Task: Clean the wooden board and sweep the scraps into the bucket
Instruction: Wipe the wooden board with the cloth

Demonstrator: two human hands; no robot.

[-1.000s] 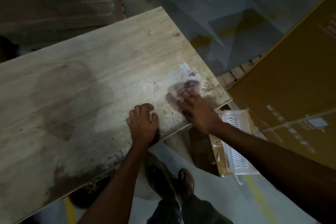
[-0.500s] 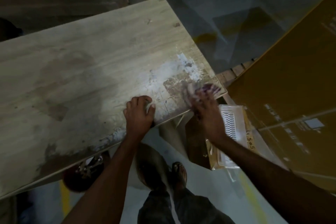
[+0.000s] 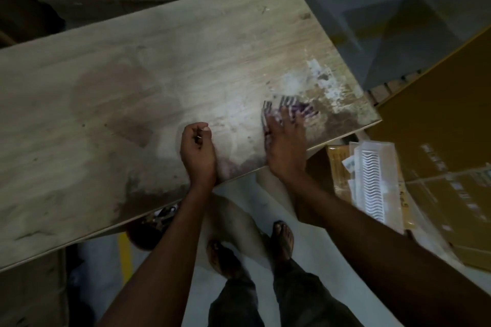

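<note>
A large pale wooden board fills the upper left of the head view, with white residue and dark stains near its right corner. My right hand presses a purple-and-white striped cloth flat on the board close to the near edge. The cloth shows blurred past my fingertips. My left hand rests on the near edge as a loose fist, and I cannot tell whether it holds anything. A dark red bucket sits partly hidden under the board's near edge.
A big brown cardboard box stands to the right. A clear plastic tray lies on flat packaging below the board's corner. My sandalled feet are on a pale floor with a yellow line.
My right hand has swung the cloth from the board's right corner edge back inward onto the stained patch. The left hand stayed on the near edge.
</note>
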